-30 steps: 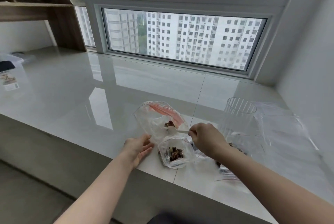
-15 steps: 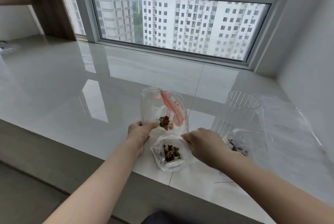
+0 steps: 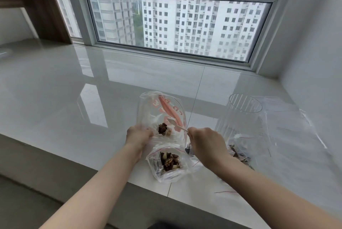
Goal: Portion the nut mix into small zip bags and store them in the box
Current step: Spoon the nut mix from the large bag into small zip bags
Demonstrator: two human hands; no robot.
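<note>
Two hands work at the large nut bag [image 3: 161, 116]: left hand [image 3: 139, 135] pinches its edge, right hand [image 3: 205, 141] grips a spoon [image 3: 176, 124] inside it.

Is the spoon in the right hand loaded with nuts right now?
No. The white spoon held by the right hand looks bare, while the nuts lie low in the large bag.

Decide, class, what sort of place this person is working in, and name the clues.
Probably a high-rise flat: a glossy tiled window ledge, a window facing apartment towers, and a wooden shelf beside it.
</note>
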